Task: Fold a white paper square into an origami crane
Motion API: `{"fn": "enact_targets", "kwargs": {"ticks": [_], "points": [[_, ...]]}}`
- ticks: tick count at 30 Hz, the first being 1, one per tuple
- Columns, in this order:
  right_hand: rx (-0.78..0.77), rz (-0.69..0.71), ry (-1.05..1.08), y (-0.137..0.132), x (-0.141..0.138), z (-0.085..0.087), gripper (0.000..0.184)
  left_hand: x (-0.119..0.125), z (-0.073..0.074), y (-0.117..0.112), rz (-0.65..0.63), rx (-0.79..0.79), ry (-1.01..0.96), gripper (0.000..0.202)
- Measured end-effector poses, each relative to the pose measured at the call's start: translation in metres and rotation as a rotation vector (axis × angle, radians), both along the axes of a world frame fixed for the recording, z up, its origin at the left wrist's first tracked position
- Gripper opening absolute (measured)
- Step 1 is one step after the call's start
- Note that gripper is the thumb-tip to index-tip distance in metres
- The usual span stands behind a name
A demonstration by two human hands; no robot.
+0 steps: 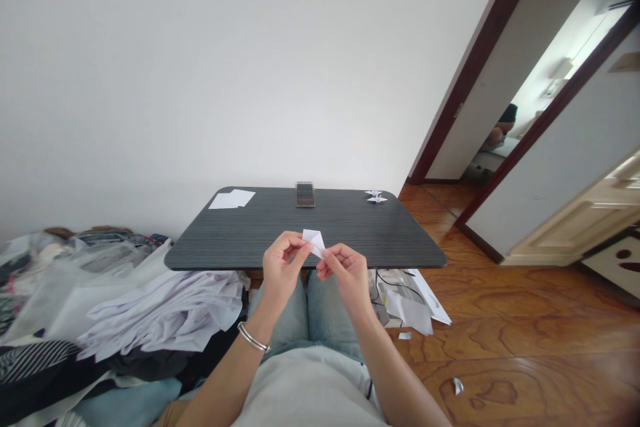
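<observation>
A small folded piece of white paper is held up between both hands, just over the front edge of the dark table. My left hand pinches its left side between thumb and fingers. On the lower right corner, my right hand is closed with thumb and forefinger. Creases and a pointed flap show on the paper. Folded white paper cranes stand at the table's back right. Flat white paper sheets lie at the back left.
At the table's back middle stands a small dark clear-edged box. Piled clothes rise on the left. Papers and a cable lie below the table's right side, with scraps on the wooden floor. Beyond a doorway, part of a person shows.
</observation>
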State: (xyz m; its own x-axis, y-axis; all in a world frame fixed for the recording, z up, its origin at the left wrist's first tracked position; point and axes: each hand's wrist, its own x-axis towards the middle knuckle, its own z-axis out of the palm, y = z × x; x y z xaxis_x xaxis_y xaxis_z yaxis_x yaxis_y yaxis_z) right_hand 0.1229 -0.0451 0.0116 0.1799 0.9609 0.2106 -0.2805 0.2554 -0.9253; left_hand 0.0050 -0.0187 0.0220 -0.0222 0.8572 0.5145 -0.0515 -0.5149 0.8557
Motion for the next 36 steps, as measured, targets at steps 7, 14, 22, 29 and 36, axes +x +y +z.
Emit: {"fn": "enact_targets", "kwargs": {"ticks": [7, 14, 22, 29, 36], "points": [[0.017, -0.054, -0.048, -0.0016, -0.0007, -0.0002, 0.021, 0.0014, -0.0018, 0.0013, 0.043, 0.018, 0.03, 0.011], [-0.005, 0.014, -0.133, 0.0015, 0.0016, -0.0007, 0.023, 0.0005, -0.0021, 0.002, 0.057, 0.047, 0.046, 0.01], [0.015, 0.018, -0.14, 0.0011, -0.0011, 0.0003, 0.026, 0.002, -0.0045, 0.0009, 0.064, 0.053, 0.064, 0.009], [0.01, 0.031, -0.124, 0.0027, -0.0011, -0.0037, 0.028, 0.0031, -0.0068, -0.0001, 0.073, 0.017, 0.056, 0.009], [-0.008, 0.026, -0.17, 0.0063, -0.0017, -0.0056, 0.027, 0.0034, -0.0079, 0.0015, 0.095, 0.026, 0.07, 0.01]]}}
